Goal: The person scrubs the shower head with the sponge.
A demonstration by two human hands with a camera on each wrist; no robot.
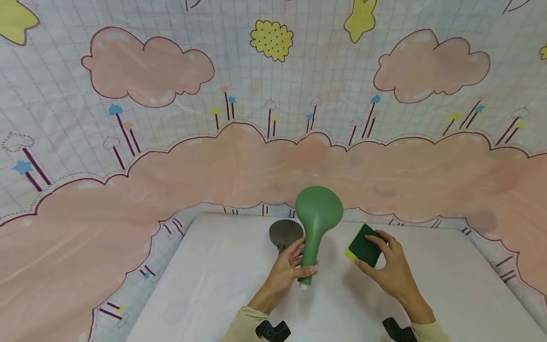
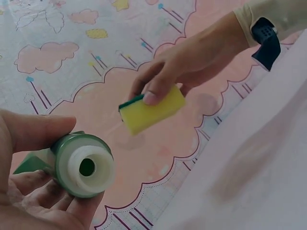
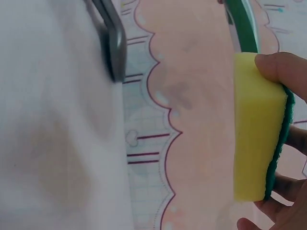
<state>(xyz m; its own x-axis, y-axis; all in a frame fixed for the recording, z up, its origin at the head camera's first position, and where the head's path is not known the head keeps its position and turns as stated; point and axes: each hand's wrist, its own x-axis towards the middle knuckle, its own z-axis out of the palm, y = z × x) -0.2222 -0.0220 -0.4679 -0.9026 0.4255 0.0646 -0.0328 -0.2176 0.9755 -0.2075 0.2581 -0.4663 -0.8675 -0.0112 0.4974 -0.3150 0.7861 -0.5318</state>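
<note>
My left hand grips the handle of a green shower head, its rounded back facing up in the head view. The left wrist view looks into the hollow white end of the handle, thumb on one side and fingers on the other. To its right, my right hand pinches a sponge between thumb and fingers. The sponge has a yellow foam body and a dark green scouring side. Sponge and shower head are held apart.
A dark grey round-headed thing is on the white tabletop just behind my left hand, which hides its lower part. Beyond the table's back edge spreads a cloth printed with pink clouds and stars. Both wrists wear dark straps.
</note>
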